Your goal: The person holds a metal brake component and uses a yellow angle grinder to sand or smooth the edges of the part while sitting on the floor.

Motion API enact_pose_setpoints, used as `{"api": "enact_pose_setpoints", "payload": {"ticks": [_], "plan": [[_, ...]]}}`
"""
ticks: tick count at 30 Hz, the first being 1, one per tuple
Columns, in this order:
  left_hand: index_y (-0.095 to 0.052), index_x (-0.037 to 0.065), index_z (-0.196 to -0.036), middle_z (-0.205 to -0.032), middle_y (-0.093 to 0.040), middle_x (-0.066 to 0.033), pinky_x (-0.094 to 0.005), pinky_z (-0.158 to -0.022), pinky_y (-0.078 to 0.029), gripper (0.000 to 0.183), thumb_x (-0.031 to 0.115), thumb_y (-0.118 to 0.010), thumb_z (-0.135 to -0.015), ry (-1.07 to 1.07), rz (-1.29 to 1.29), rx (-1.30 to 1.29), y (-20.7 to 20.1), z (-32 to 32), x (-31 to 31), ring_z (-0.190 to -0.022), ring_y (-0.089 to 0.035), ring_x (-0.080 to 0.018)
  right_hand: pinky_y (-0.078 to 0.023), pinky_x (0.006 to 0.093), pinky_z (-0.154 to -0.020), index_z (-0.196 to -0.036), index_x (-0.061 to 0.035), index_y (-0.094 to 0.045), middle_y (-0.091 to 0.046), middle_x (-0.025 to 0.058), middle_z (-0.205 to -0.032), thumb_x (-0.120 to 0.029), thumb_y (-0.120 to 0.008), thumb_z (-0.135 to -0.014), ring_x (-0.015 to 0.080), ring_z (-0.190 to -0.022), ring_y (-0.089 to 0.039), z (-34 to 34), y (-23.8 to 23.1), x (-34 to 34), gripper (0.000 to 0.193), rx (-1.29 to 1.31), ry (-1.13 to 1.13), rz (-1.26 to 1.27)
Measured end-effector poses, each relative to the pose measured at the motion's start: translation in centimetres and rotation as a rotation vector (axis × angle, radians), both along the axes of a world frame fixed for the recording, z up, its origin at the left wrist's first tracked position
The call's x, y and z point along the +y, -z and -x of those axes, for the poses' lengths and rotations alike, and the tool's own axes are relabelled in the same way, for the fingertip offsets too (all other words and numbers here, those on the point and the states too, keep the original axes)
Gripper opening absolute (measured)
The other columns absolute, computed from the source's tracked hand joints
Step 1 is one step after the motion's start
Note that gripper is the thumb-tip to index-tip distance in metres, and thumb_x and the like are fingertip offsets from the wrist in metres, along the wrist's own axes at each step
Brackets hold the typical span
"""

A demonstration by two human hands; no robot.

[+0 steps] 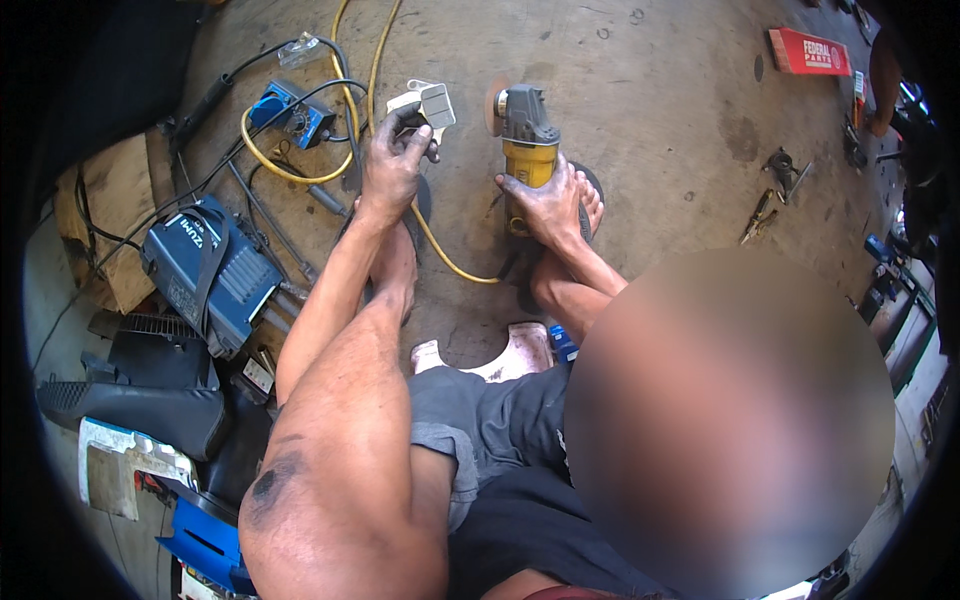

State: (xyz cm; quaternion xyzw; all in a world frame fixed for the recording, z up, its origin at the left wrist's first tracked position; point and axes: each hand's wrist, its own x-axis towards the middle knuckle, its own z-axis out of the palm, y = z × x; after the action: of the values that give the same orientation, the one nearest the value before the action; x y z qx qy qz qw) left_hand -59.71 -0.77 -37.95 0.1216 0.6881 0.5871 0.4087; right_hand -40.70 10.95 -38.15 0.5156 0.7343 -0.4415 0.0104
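Between the fingers and thumb of my left hand [395, 165] is a small brake pad [437, 106], its dark grey friction face showing and its light metal backing behind. To its right, my right hand [545, 200] is wrapped round the yellow body of an angle grinder [530, 155]. The grinder stands head up, with its reddish-brown disc [494, 106] on the left side, facing the pad. A gap separates disc and pad. Whether the disc is spinning cannot be made out. My right hand rests close to my right foot, and part of the grinder's lower end is hidden.
A yellow cord [440, 250] loops across the floor by my feet. At left are a blue box-shaped machine [215, 270] and a smaller blue unit [290, 112] among black cables. Pliers [758, 215] and a red carton [810, 52] lie at right. A pinkish stool [525, 352] is under me.
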Motion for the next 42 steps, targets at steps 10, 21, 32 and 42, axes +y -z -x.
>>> {"api": "enact_pose_setpoints", "payload": {"ticks": [10, 21, 32, 42], "plan": [[-0.056, -0.004, -0.119, -0.089, -0.068, -0.0111, -0.0307, -0.067, -0.054, 0.028, 0.013, -0.06, -0.097, 0.108, 0.135, 0.397, 0.2, 0.9, 2.9, -0.076, -0.066, -0.0156, -0.045, 0.0487, -0.091, -0.115, 0.005, -0.055, -0.057, 0.0297, -0.103, -0.046, -0.085, -0.064, 0.0412, -0.101, -0.053, 0.1, 0.1, -0.1, 0.078, -0.016, -0.067, -0.013], [-0.059, -0.004, -0.112, -0.087, -0.068, -0.0111, -0.031, -0.067, -0.055, 0.022, 0.009, -0.061, -0.094, 0.18, 0.106, 0.439, -0.5, 1.2, 5.0, -0.073, -0.067, -0.0159, -0.044, 0.0452, -0.091, -0.114, -0.0013, -0.06, -0.063, 0.02, -0.102, -0.048, -0.084, -0.067, 0.0347, -0.098, -0.058, -0.2, 0.7, -0.5, 0.07, -0.05, -0.078, -0.07], [-0.059, -0.004, -0.112, -0.084, -0.066, -0.0085, -0.0289, -0.065, -0.054, 0.022, 0.007, -0.061, -0.094, 0.241, 0.096, 0.419, -0.2, 0.9, 5.0, -0.072, -0.065, -0.0135, -0.043, 0.047, -0.093, -0.115, 0.0019, -0.058, -0.059, 0.024, -0.103, -0.051, -0.083, -0.066, 0.0371, -0.101, -0.055, 0.0, -0.4, 0.0, 0.077, -0.113, -0.097, -0.034], [-0.058, -0.004, -0.112, -0.086, -0.067, -0.0093, -0.0295, -0.067, -0.054, 0.022, 0.008, -0.06, -0.095, 0.245, 0.091, 0.396, 0.0, 0.7, 4.7, -0.074, -0.065, -0.0147, -0.041, 0.0492, -0.096, -0.118, 0.007, -0.053, -0.054, 0.0306, -0.105, -0.047, -0.084, -0.065, 0.0416, -0.105, -0.051, -0.2, 0.4, 0.0, 0.082, -0.046, -0.071, 0.025]]}}
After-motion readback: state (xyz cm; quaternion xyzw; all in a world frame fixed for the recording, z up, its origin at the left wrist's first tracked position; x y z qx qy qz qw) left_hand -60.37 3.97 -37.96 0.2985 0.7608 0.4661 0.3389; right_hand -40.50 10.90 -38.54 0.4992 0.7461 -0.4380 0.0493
